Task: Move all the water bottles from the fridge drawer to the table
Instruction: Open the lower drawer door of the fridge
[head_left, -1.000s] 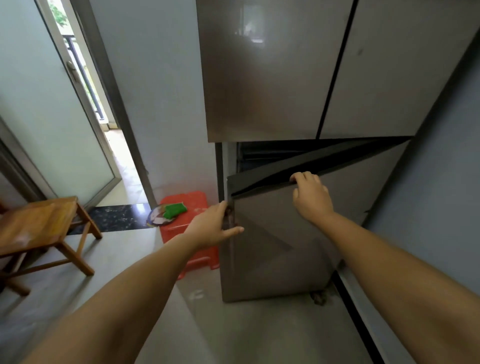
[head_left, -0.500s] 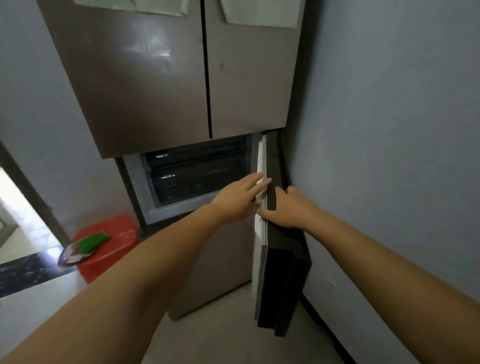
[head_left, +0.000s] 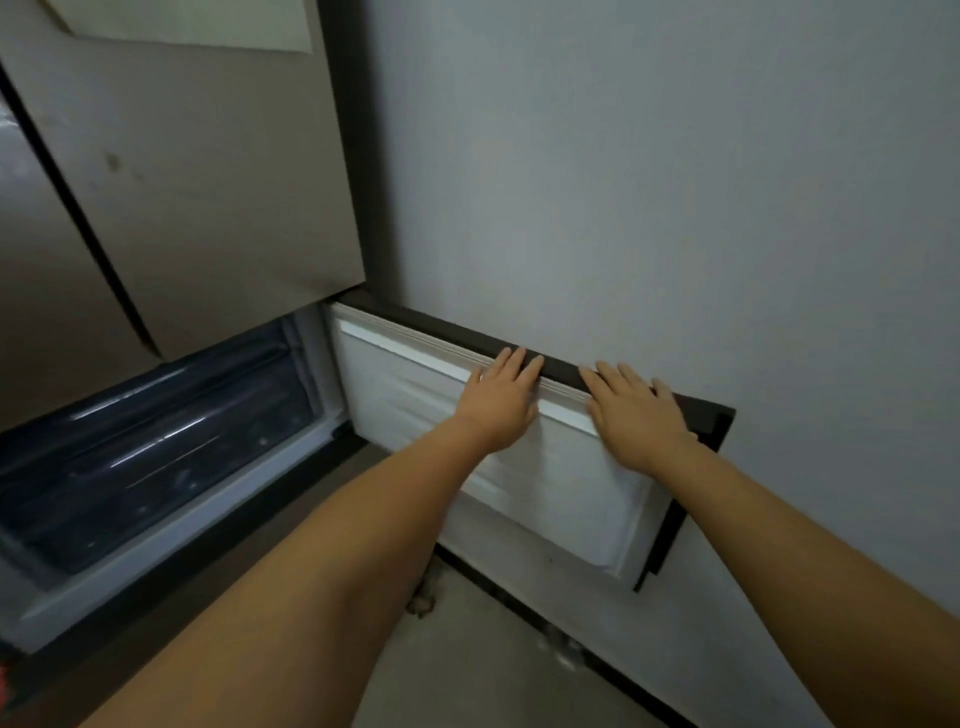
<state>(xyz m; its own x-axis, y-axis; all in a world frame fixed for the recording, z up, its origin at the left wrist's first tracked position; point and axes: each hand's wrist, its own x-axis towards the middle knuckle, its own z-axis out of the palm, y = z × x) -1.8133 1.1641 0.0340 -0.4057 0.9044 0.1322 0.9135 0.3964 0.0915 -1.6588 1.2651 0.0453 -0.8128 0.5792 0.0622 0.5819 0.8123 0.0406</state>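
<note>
Lower fridge door (head_left: 524, 467) is swung wide open, its far edge near the grey wall (head_left: 675, 208). Left hand (head_left: 498, 402) and right hand (head_left: 636, 415) both lie flat on the door's top edge, fingers straight, grip released, holding nothing. Dark translucent fridge drawer (head_left: 156, 447) sits closed in the compartment left of the door; bottles inside cannot be made out. Probable step: finish pushing the door back so the drawer can slide clear. Best done with steady even pressure from both palms, stopping before door hits wall, then shifting one hand left to the drawer front to pull straight out.
</note>
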